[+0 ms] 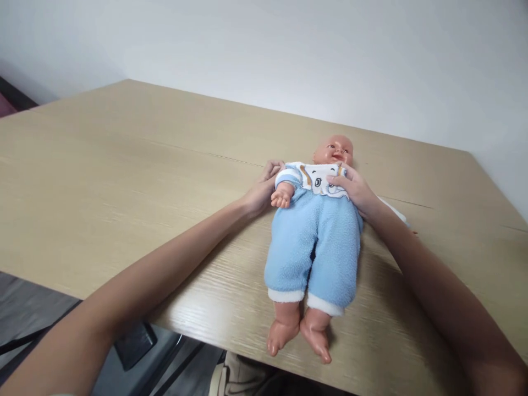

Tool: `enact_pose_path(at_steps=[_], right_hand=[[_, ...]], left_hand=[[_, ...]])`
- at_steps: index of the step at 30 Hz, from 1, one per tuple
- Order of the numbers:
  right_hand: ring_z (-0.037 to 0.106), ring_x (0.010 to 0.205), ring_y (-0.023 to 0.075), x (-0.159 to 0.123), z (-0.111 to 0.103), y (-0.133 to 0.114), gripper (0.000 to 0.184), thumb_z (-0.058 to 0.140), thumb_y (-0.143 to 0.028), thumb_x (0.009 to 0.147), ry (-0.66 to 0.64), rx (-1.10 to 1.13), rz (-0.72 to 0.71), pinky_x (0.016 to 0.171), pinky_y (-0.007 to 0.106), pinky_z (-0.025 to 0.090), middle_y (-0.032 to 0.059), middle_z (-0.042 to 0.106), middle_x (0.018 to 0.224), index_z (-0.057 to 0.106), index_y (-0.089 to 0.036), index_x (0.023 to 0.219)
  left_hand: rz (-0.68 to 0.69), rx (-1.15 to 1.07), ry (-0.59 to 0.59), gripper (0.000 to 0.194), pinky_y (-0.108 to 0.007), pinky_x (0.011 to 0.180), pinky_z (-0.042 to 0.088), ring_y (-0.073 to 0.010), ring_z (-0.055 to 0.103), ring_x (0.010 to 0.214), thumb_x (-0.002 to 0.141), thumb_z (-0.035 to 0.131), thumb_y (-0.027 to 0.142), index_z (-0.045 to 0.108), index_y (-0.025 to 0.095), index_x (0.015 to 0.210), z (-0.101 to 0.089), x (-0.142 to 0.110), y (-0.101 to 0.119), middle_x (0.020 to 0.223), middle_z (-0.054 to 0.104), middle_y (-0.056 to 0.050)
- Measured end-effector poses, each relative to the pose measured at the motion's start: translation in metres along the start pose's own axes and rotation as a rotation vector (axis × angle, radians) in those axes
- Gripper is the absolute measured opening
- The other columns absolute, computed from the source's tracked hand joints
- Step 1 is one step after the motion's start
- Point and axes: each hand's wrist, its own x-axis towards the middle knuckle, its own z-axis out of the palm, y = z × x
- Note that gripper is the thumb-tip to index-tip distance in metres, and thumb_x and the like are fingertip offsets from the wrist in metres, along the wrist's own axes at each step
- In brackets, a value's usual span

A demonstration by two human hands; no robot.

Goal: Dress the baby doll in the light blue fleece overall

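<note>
A baby doll (315, 242) lies on its back on the wooden table (136, 181), its head at the far side and its bare feet toward me. It wears fluffy light-blue trousers and a white and blue top (317, 179) with an animal face on the front. My left hand (267, 187) is curled at the doll's shoulder beside the sleeve, its fingertips partly hidden. On the other side, my right hand (358, 190) grips the edge of the top at the chest, thumb laid over the front. Behind my right forearm, the doll's other sleeve (394, 209) shows only partly.
A pale wall (289, 55) rises behind the table. Below the near edge, a dark flat object (135, 345) lies on a grey seat (136, 374). Something dark and reddish (12, 99) stands at the far left.
</note>
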Motion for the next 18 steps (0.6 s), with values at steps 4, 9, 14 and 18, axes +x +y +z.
enact_pose_path(at_steps=[4,9,14,18], right_hand=[[0.078,0.092,0.0238,0.002,-0.001,0.008,0.047,0.099,-0.046,0.071,0.049,0.028,-0.011,0.089,0.039,0.067,-0.0025,0.08,0.095,0.066,-0.029,0.101],[0.077,0.085,0.022,0.004,-0.005,0.014,0.043,0.098,-0.041,0.072,0.055,0.084,-0.004,0.083,0.036,0.067,-0.0041,0.079,0.092,0.067,-0.03,0.099],[0.076,0.085,0.0219,0.004,-0.008,0.016,0.044,0.097,-0.043,0.072,0.044,0.074,0.01,0.08,0.035,0.065,-0.0022,0.079,0.096,0.068,-0.03,0.102],[0.069,0.076,0.0187,0.005,-0.009,0.018,0.045,0.097,-0.045,0.071,0.064,0.069,0.012,0.07,0.031,0.058,-0.0042,0.073,0.088,0.066,-0.029,0.101]], left_hand=[[-0.02,-0.056,-0.01,0.057,-0.03,0.08,0.058,-0.0189,0.07,0.092,0.084,0.098,0.056,0.059,0.028,0.115,0.007,0.009,0.013,0.101,0.072,-0.001],[-0.002,-0.049,-0.014,0.057,-0.029,0.075,0.055,-0.0175,0.066,0.08,0.083,0.098,0.062,0.061,0.026,0.108,0.016,0.035,0.017,0.087,0.067,0.002],[-0.063,-0.029,-0.056,0.059,-0.032,0.077,0.057,-0.0188,0.064,0.08,0.07,0.101,0.059,0.064,0.023,0.098,0.015,0.058,0.007,0.088,0.066,-0.001],[-0.078,0.021,-0.028,0.05,-0.039,0.096,0.061,-0.0256,0.069,0.102,0.075,0.092,0.057,0.064,0.023,0.098,0.01,0.066,-0.004,0.1,0.071,-0.005]])
